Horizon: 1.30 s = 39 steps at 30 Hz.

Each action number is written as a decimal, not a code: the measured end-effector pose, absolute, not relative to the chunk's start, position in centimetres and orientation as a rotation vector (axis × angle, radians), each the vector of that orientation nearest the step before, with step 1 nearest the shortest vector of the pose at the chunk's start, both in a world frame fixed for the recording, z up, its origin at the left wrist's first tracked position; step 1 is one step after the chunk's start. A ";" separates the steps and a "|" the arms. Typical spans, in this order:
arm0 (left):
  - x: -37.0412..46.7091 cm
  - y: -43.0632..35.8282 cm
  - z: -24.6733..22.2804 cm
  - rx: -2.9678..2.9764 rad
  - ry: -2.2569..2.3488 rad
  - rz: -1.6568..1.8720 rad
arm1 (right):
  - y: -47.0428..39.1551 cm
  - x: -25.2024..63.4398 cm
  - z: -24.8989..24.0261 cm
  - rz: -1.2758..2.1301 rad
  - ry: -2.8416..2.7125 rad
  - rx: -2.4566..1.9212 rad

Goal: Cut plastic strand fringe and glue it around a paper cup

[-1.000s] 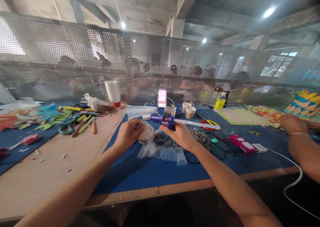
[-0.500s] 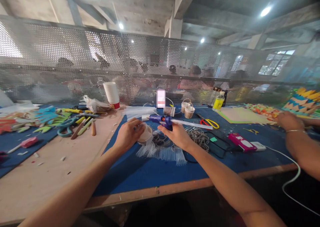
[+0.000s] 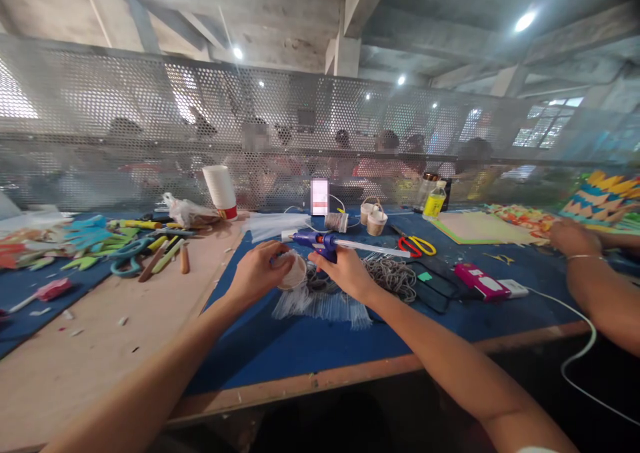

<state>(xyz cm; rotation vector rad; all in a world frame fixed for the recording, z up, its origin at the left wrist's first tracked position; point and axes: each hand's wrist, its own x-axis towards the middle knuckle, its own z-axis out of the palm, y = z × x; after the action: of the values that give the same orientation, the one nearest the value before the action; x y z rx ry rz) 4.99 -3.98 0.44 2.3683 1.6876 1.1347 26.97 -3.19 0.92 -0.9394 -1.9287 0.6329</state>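
My right hand [image 3: 349, 272] is wrapped round the handle of a blue glue gun [image 3: 320, 242], whose nozzle points left. A long clear glue stick [image 3: 375, 247] juts from the gun's rear. With fingers curled, my left hand [image 3: 263, 266] grips a small pale paper cup [image 3: 294, 273], tilted so its round face shows. The gun's nozzle is close above the left fingers; whether it touches the cup I cannot tell. Beneath both hands lie a fringe of clear thin sticks [image 3: 320, 310] and a heap of grey cord [image 3: 395, 278].
Scissors [image 3: 416, 246], a spool [image 3: 336, 222], two small cups [image 3: 377, 222] and a bottle [image 3: 435, 200] stand behind. A magenta box [image 3: 481, 282] with a white cable lies right, near another person's hand [image 3: 575, 238]. Left are tools [image 3: 160, 256] and stacked paper cups [image 3: 221, 190].
The view has shifted slightly. My left hand has turned the cup a little, and the glue gun stays close above it in my right hand.
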 end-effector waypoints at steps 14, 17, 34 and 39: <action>4.9 -3.6 0.1 2.352 1.671 1.131 | -3.2 26.7 0.8 0.741 -1.866 -1.004; 5.0 -3.7 0.1 2.371 1.666 1.138 | -3.2 26.7 0.8 0.737 -1.865 -1.001; 5.1 -3.8 0.0 2.178 1.950 1.180 | -2.6 26.9 0.3 0.813 -1.820 -0.996; 5.2 -3.9 0.1 2.162 1.893 1.157 | -2.7 26.9 0.6 0.789 -1.826 -1.031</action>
<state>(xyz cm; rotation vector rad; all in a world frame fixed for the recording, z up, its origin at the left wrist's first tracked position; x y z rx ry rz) 5.16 -3.91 0.14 2.1616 1.8928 1.1567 26.87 -2.66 0.59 -1.0315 -1.8258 0.7893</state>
